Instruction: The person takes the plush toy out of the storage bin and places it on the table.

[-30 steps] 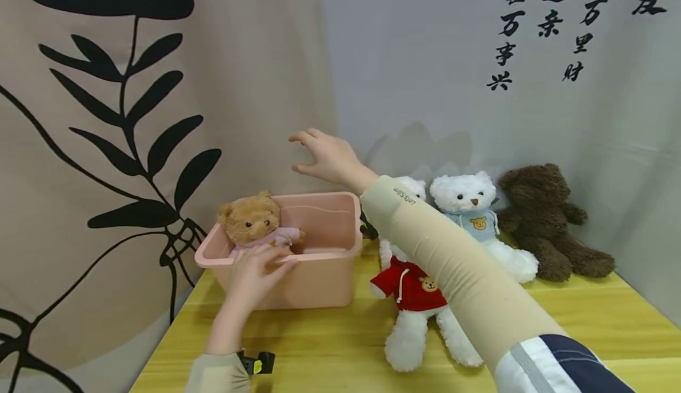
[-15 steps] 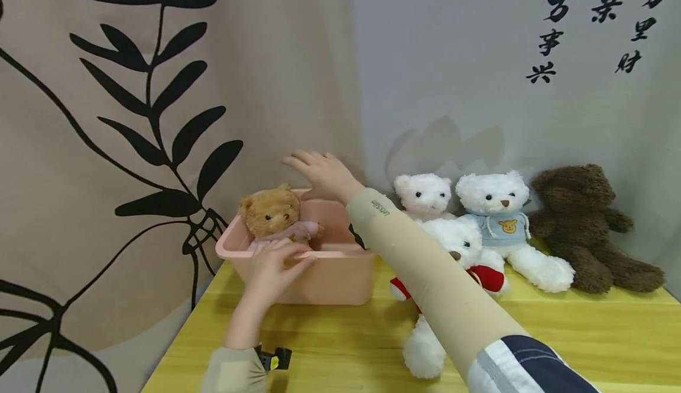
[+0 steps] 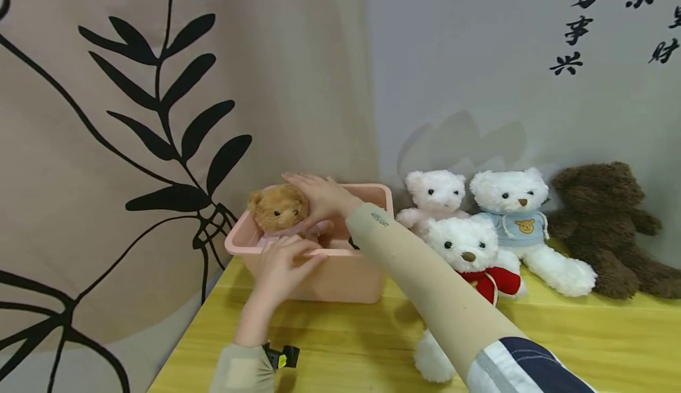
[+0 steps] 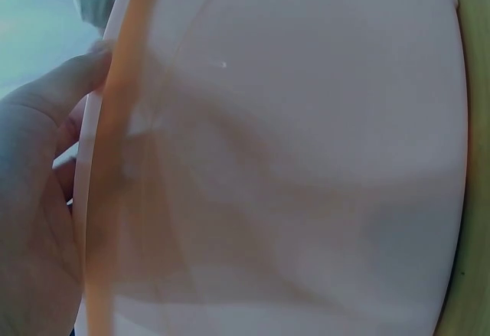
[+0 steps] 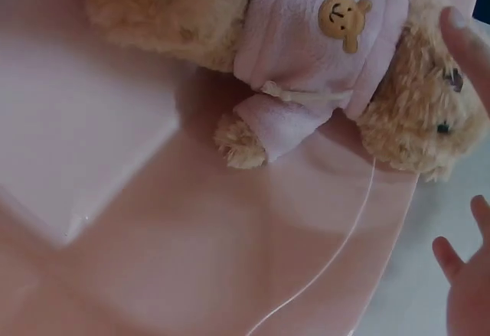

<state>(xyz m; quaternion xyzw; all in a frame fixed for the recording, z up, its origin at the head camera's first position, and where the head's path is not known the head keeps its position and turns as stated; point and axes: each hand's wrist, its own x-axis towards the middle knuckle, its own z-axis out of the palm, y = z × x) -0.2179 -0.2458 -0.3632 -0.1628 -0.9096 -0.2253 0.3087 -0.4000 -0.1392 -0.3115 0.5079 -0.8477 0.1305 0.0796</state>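
Observation:
A tan teddy bear (image 3: 279, 207) in a pale pink top sits in the left part of a pink plastic bin (image 3: 340, 281). My left hand (image 3: 282, 269) holds the bin's front rim, thumb on the outer wall and fingers over the inner side, as the left wrist view also shows. Above the bear, my right hand (image 3: 326, 198) reaches across the bin with its fingers spread beside the bear's head. In the right wrist view the thumb (image 5: 467, 45) overlaps the face of the bear (image 5: 321, 53), with other fingertips apart from it.
Right of the bin, on the yellow wooden table (image 3: 330, 346), sit a pale bear (image 3: 433, 195), a white bear in blue (image 3: 511, 198) and a dark brown bear (image 3: 598, 221). A white bear in red (image 3: 463, 245) is partly hidden by my right sleeve. A curtain (image 3: 308, 85) hangs behind.
My right hand has come down from above the bin's back edge to the bear's head. My left hand stays on the rim. The head view has shifted, moving the scene rightward.

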